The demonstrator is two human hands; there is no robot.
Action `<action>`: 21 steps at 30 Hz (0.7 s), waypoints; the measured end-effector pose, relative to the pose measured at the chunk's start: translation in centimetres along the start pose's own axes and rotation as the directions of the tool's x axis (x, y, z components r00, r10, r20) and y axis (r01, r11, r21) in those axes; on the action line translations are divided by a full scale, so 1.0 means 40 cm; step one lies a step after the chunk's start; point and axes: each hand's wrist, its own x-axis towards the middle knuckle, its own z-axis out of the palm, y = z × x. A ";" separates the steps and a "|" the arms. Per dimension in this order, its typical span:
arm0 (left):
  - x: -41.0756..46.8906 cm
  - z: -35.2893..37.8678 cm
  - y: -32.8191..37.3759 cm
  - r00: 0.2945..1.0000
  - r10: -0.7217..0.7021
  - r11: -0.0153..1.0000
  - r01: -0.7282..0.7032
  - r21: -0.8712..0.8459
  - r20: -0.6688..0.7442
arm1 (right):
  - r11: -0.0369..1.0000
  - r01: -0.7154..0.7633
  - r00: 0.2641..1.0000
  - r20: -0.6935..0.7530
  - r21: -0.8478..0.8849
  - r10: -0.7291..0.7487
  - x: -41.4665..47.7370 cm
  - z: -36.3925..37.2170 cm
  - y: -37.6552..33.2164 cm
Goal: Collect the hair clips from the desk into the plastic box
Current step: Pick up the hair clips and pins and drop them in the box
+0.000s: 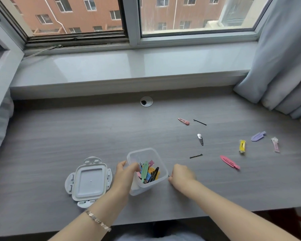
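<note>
A round cable grommet (146, 101) sits just below the pale window sill (129, 66). The window (129, 20) stands above the sill; a grey curtain (281, 58) hangs at the sill's right end.

On the desk (76, 136): 6 coloured clips (229, 161), 2 bobby pins (196, 156).

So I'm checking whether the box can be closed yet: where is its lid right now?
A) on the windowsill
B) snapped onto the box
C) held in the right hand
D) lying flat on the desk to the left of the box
D: the lid lies flat on the desk, left of the open plastic box, which the left hand steadies; the right hand holds no lid.
</note>
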 end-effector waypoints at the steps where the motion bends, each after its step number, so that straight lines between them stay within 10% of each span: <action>1: 0.001 0.002 0.003 1.000 0.004 1.000 -0.004 -0.002 0.005 | 0.999 0.020 1.000 0.001 0.040 -0.020 0.006 0.001 0.005; 9: 0.020 -0.003 0.036 0.998 0.010 0.999 -0.012 0.039 0.060 | 1.000 0.003 0.980 -0.199 -0.007 -0.004 0.038 -0.105 0.124; 15: 0.032 -0.018 0.057 0.997 0.033 0.995 -0.039 0.088 0.066 | 0.975 0.032 0.996 -0.079 -0.221 -0.050 0.054 -0.167 0.161; 21: 0.049 -0.019 0.073 0.991 0.063 0.991 -0.076 0.113 0.118 | 0.998 0.067 0.988 -0.137 0.011 -0.065 0.005 -0.160 0.065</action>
